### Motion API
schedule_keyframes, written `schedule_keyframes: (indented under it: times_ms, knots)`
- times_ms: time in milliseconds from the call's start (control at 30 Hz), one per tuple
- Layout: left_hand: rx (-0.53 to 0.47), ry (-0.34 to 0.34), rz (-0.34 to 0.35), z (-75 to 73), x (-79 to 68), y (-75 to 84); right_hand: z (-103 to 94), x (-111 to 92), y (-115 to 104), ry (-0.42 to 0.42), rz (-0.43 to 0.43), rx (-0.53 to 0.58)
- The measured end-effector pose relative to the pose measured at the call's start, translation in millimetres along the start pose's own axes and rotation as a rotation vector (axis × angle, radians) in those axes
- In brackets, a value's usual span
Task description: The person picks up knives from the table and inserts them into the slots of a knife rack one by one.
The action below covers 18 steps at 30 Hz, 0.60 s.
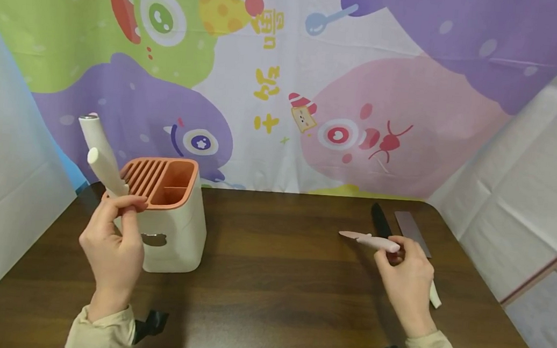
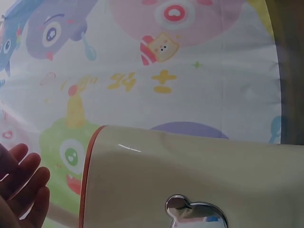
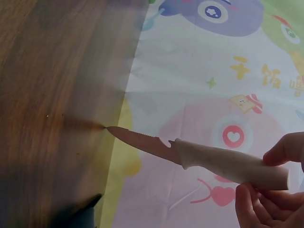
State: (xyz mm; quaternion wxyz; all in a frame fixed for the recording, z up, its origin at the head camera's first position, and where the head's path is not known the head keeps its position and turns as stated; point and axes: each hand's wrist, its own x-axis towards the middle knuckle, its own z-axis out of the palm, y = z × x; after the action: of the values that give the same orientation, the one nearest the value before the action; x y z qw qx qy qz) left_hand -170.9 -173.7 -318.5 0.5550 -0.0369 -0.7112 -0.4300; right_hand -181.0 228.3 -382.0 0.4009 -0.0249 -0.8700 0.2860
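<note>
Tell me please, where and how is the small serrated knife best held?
Probably by its pale handle, coming from the butt end, where the right hand pinches it; the pointed blade, partly toothed along one edge, faces away from there.

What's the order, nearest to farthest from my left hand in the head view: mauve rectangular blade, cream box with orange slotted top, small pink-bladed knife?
1. Cream box: just behind and right of your left hand.
2. Small pink-bladed knife: in your right hand.
3. Mauve rectangular blade: on the table's right side.
</note>
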Motion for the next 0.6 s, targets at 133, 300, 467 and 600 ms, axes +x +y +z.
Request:
schedule_keyframes:
  times_ms: [133,300,467,600]
  knots:
    - [0.019,-0.028,0.004,-0.1,-1.9,-1.6,-1.1,0.6,-2.4,0.009,0.0,0.024]
    - [0.017,-0.05,0.018,0.5,-3.5,-1.3,-2.8,0.1,-5.7,0.028,-0.022,0.05]
    - [0.008,-0.066,0.036,2.4,-5.1,1.7,-4.8,-0.6,-8.1,0.044,-0.065,0.071]
    - [0.001,-0.081,0.056,4.4,-6.6,3.6,-5.8,-0.9,-9.5,0.048,-0.095,0.085]
